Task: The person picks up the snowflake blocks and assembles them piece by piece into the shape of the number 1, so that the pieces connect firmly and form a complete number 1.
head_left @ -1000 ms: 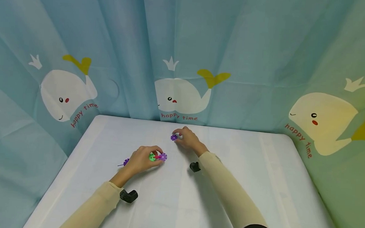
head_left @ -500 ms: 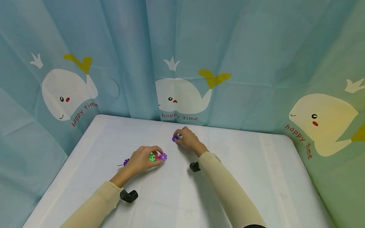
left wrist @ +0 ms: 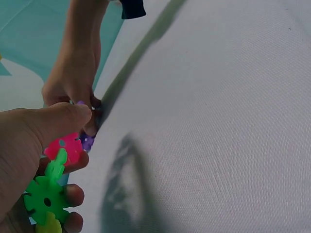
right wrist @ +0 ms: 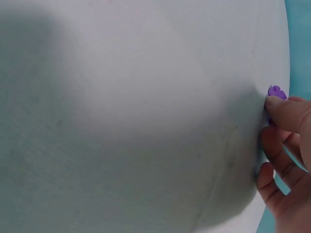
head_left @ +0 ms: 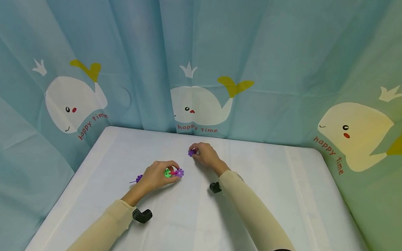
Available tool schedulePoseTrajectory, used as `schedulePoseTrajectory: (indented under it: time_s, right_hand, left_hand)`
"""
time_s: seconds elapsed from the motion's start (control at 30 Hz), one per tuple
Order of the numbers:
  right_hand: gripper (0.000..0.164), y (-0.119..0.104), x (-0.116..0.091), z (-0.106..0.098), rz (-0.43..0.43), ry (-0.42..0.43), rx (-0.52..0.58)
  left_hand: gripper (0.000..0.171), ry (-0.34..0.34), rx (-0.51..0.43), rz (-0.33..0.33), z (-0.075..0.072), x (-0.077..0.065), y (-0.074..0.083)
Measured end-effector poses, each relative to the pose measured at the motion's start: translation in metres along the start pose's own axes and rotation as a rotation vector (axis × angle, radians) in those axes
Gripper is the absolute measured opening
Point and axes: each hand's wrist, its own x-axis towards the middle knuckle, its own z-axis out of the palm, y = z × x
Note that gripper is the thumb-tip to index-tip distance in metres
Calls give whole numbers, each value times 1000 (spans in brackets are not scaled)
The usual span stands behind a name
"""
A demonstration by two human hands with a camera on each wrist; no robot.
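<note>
My left hand (head_left: 155,176) holds a joined string of notched plastic snowflake discs. A green disc (left wrist: 47,196), a pink disc (left wrist: 64,148) and part of a yellow disc (left wrist: 48,224) show in the left wrist view. At the string's right end, a light purple disc (head_left: 180,172) sticks out past the fingertips. A dark purple disc (head_left: 139,178) shows left of the hand; whether it joins the string is hidden. Farther back, my right hand (head_left: 206,155) pinches a purple snowflake disc (right wrist: 277,92) between thumb and fingers, close to the tabletop. The two hands are apart.
A white-covered table (head_left: 285,204) lies under both hands. Behind its far edge hangs a blue-green curtain (head_left: 274,68) printed with whales. A black wrist device (head_left: 142,215) sits at the left cuff, and another black device (head_left: 215,187) at the right.
My right hand has shifted very slightly toward me, still pinching the purple disc, which turns a little in its fingers. The left hand and its string of discs stay still.
</note>
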Motion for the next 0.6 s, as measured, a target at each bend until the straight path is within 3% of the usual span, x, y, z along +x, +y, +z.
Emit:
schedulePoseTrajectory:
  time_s: [0.27,0.6]
  right_hand:
    - [27,3,-6,-2,26,-6,23]
    - [28,9,-14,-8,-7,-17,80]
  left_hand:
    - [32,-14,13,-10,1,1,0]
    - [31,-26,7,-38,0,4,4]
